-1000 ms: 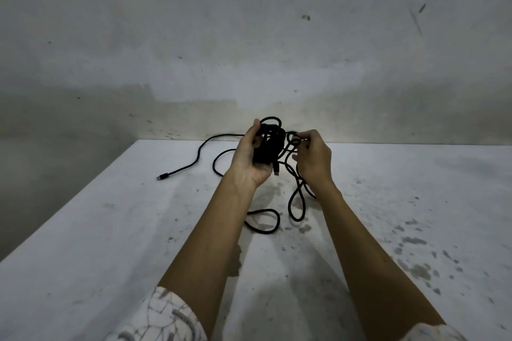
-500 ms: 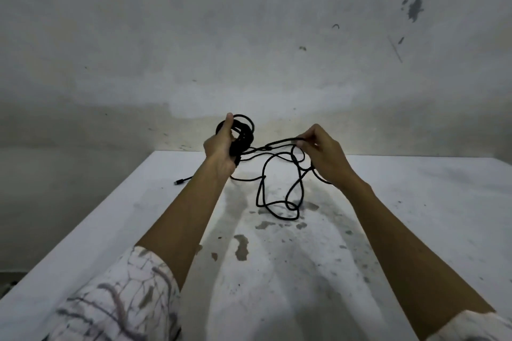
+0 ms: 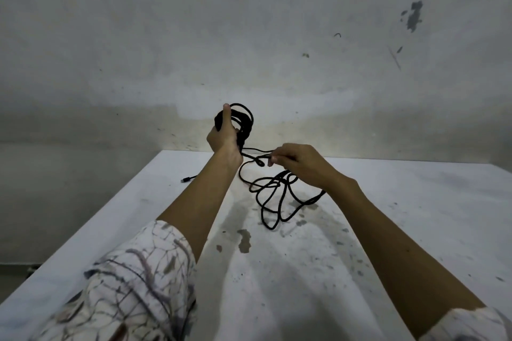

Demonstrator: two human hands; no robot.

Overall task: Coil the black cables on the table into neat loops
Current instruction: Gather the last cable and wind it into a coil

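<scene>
My left hand [image 3: 224, 139] is raised above the table's far edge and grips a bundle of black cable loops [image 3: 243, 120], thumb up along the coil. A strand runs from the bundle down and right to my right hand [image 3: 297, 163], which pinches it between thumb and fingers. Below my right hand the loose cable [image 3: 273, 196] hangs and lies in tangled loops on the white table [image 3: 401, 216]. A cable end with a plug [image 3: 188, 179] lies on the table to the left of my left forearm.
The table is white with dark stains, one blotch [image 3: 244, 241] near the middle. A stained grey wall [image 3: 249, 36] stands right behind it. The table's left edge [image 3: 91, 221] runs diagonally, with the floor below it.
My hands drew apart, stretching a strand between them. The left hand rose with the coil; the right hand has dropped lower, closer to the loose loops on the table.
</scene>
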